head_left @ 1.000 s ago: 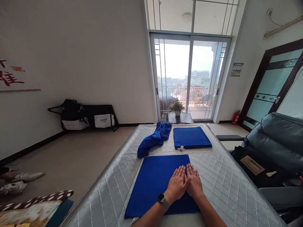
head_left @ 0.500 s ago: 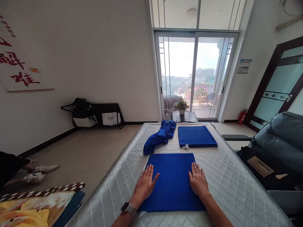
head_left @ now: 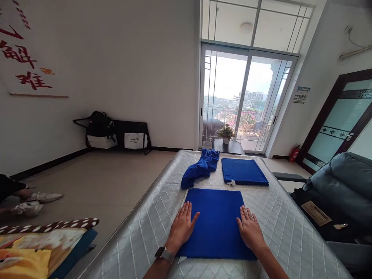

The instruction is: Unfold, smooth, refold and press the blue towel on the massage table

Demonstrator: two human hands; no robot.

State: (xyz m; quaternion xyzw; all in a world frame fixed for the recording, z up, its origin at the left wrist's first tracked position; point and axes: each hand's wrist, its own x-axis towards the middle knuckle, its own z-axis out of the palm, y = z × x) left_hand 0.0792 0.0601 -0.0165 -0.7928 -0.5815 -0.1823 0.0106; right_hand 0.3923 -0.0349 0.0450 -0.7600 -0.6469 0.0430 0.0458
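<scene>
A folded blue towel point(head_left: 216, 224) lies flat and square on the quilted silver mattress, with a small white tag showing at its near left corner. My left hand point(head_left: 182, 226) rests flat along the towel's left edge, fingers stretched forward and thumb apart; a watch is on that wrist. Along the right edge, my right hand point(head_left: 250, 228) lies flat too, fingers stretched out partly past the edge. Beyond it is a second folded blue towel point(head_left: 244, 171) with a white tag. A crumpled blue towel point(head_left: 200, 168) lies to the left of that one.
The silver mattress point(head_left: 139, 228) fills the middle. A dark armchair point(head_left: 343, 182) stands at the right, a patterned blanket point(head_left: 43, 240) lies at the lower left, and a potted plant point(head_left: 226, 133) sits beyond the far edge. Another person's shoes point(head_left: 31, 205) show at the left.
The camera view has tilted and shifted slightly. My right hand has slid a little outward and nearer along the towel's right edge. My left hand stays nearly in place; the towels have not moved.
</scene>
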